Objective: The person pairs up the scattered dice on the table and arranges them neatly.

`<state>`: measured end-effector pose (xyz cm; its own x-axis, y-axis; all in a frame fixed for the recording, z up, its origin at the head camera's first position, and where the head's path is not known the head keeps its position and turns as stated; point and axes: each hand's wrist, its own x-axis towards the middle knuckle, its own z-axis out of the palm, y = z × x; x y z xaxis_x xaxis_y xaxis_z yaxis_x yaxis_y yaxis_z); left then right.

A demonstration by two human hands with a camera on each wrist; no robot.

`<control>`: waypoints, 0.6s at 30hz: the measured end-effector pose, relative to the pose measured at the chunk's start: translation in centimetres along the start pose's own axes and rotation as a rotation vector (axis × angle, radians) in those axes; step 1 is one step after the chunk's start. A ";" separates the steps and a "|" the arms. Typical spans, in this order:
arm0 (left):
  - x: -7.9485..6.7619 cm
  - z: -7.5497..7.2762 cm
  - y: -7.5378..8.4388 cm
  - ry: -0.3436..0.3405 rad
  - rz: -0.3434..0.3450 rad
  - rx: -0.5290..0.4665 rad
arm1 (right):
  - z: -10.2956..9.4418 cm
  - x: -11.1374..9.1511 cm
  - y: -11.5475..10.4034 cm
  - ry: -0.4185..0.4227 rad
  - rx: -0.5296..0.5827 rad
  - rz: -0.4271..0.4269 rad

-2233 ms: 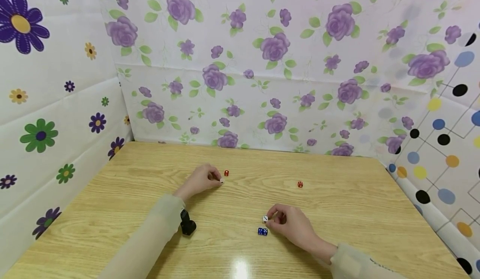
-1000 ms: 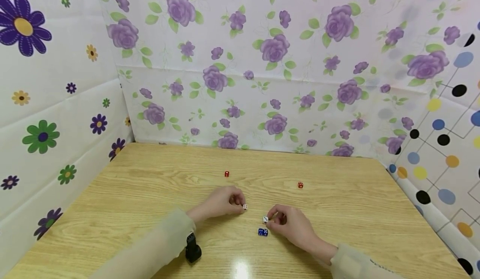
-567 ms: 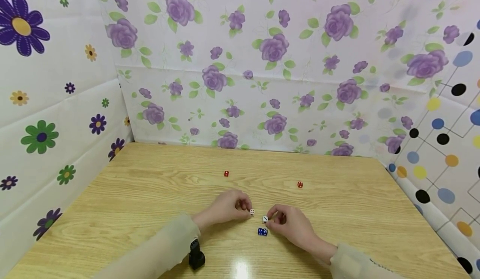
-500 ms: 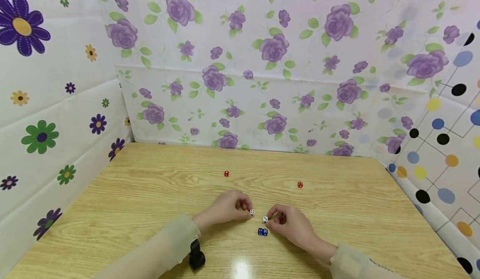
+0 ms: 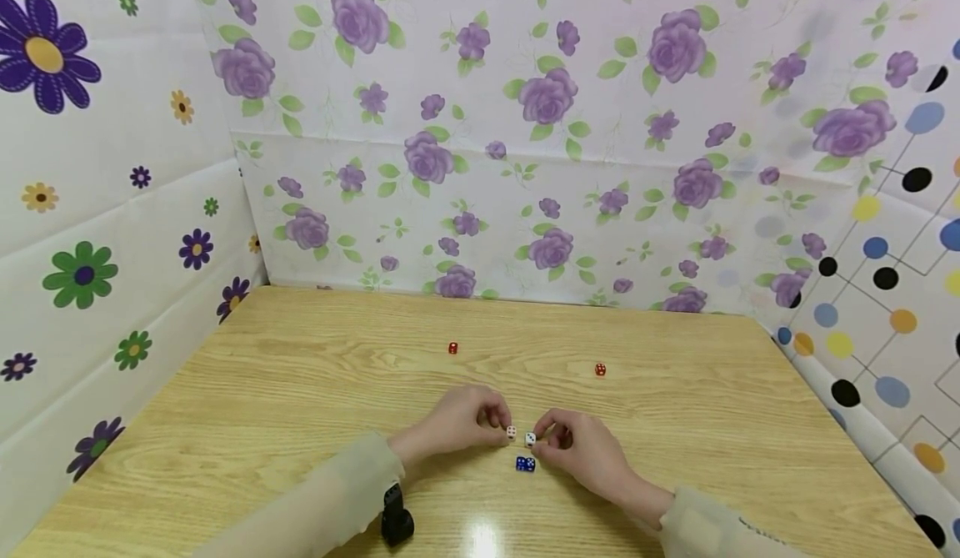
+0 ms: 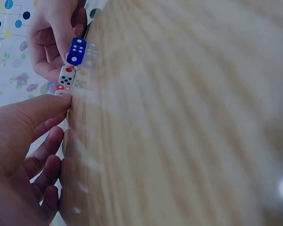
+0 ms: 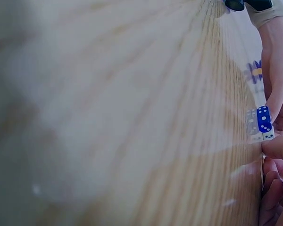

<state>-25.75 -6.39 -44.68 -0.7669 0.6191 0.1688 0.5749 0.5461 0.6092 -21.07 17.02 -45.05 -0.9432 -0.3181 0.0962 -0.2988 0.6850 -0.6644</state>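
Observation:
In the head view my left hand [image 5: 467, 419] pinches a white die [image 5: 511, 433] between thumb and fingertips. Facing it, my right hand [image 5: 588, 451] holds a second white die [image 5: 530, 439] the same way, with a small gap between the two dice. Just in front of them sits a side-by-side pair of blue dice [image 5: 525, 464]. From the left wrist, the left thumb [image 6: 52, 106] covers most of its die, and the right hand's white die [image 6: 66, 76] shows beyond it. The right wrist view catches the blue dice [image 7: 263, 118] past the right thumb [image 7: 279, 147].
Farther back on the wooden table [image 5: 337, 333] lie two red dice, one left of centre [image 5: 453, 348] and one to the right [image 5: 600, 369]. A black wrist device [image 5: 395, 518] hangs under the left sleeve. Patterned cloth walls [image 5: 480, 133] enclose the back and sides.
My left hand has carried its white die from beside the left red die toward the right and nearer, up close to the other white die. The right hand has stayed in place.

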 end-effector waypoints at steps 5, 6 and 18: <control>0.1 0.2 0.4 -0.012 0.022 0.016 | 0.0 0.0 0.0 0.006 -0.007 -0.002; 0.1 0.2 0.5 -0.014 0.021 0.020 | 0.1 0.0 0.0 0.008 -0.008 -0.003; 0.1 0.2 0.7 -0.028 0.038 0.020 | 0.0 0.0 -0.1 -0.004 -0.028 0.016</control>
<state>-25.35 -5.87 -44.43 -0.7361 0.6553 0.1696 0.6096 0.5329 0.5869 -21.05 16.99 -44.97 -0.9471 -0.3100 0.0827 -0.2880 0.7078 -0.6450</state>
